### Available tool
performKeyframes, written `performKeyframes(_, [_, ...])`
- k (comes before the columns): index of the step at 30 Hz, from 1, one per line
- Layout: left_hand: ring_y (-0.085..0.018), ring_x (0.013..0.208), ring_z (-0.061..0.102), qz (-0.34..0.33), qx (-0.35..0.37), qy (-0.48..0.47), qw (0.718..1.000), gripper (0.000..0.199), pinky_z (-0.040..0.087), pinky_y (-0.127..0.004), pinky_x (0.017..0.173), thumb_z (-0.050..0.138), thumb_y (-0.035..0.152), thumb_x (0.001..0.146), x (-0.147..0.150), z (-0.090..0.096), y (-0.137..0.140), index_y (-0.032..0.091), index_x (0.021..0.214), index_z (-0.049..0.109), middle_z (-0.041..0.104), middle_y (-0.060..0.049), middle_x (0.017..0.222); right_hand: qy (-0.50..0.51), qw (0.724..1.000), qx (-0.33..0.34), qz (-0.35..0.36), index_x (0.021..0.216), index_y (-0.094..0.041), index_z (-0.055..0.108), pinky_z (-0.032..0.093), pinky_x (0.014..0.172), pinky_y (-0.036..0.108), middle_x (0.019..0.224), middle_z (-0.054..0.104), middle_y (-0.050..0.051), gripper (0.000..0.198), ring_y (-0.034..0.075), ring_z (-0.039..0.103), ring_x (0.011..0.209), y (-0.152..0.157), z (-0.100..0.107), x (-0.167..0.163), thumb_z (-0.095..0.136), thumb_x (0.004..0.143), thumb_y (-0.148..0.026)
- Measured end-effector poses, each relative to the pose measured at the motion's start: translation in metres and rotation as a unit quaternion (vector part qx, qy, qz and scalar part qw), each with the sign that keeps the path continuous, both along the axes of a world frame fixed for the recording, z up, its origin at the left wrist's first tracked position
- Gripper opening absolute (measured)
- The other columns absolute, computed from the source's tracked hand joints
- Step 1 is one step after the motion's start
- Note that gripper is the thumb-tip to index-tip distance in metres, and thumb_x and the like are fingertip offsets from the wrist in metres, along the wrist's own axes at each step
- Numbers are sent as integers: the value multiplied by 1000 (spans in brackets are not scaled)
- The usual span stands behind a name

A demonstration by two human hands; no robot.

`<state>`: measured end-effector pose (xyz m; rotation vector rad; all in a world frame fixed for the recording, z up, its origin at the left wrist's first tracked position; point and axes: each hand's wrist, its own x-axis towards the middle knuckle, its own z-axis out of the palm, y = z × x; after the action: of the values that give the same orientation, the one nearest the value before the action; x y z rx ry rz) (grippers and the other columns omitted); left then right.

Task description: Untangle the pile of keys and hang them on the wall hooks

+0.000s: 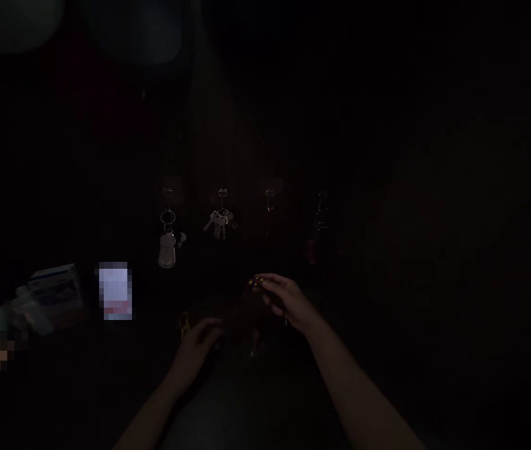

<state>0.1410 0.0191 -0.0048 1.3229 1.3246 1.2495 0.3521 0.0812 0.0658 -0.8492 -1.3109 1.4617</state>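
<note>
Very dim light surrounds my hands. My right hand [288, 299] pinches a small dark keychain-like piece [256, 282] with yellow, red and blue spots between thumb and fingers. A thin pale bit shows below that palm. To the lower left, my left hand [197, 347] has its fingers stretched to the right, slightly apart, with nothing visible in them. Just behind it is a yellow ring-shaped item [184, 322]; whether they touch is unclear. A small shiny object [253, 344] lies between my hands, too dark to name.
Ahead, a row of hooks bears a ring with a pale tag [167, 249], a bunch of keys [221, 220], and a dark item with a red part [311, 251]. One hook [269, 199] shows little on it. At left are a box [59, 294] and a bright pixelated rectangle [115, 290].
</note>
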Motion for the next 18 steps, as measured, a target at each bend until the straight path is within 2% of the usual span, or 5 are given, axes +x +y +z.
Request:
performKeyframes(4, [-15, 66, 56, -23, -5, 30, 999, 24, 43, -24, 63, 60, 41, 72, 2, 0, -3, 22, 84, 66, 66, 0, 76, -53, 998, 43, -15, 94, -18, 63, 27, 30, 12, 85, 69, 5, 27, 5, 50, 46, 11, 30, 3, 66, 71, -32])
performKeyframes(10, [-18, 76, 58, -61, 8, 45, 997, 23, 43, -25, 67, 57, 41, 72, 1, 5, -7, 21, 81, 66, 65, -1, 82, -106, 985, 107, -84, 87, -19, 55, 27, 28, 13, 82, 70, 3, 20, 6, 50, 43, 26, 83, 8, 65, 71, -27])
performKeyframes(13, [-18, 79, 58, -65, 7, 45, 997, 23, 43, -25, 68, 56, 41, 74, 2, 7, -9, 21, 81, 65, 65, -2, 83, -99, 979, 138, -111, 86, -18, 54, 27, 29, 12, 80, 70, 3, 19, 6, 50, 43, 31, 110, 6, 65, 72, -25])
performKeyframes(18, [-17, 74, 57, -62, 11, 47, 997, 23, 43, -26, 67, 56, 41, 74, 2, 3, -8, 21, 80, 65, 64, -1, 80, -49, 977, 148, -146, 85, -18, 54, 25, 29, 11, 83, 69, 4, 13, 4, 49, 43, 39, 143, -3, 63, 75, -21])
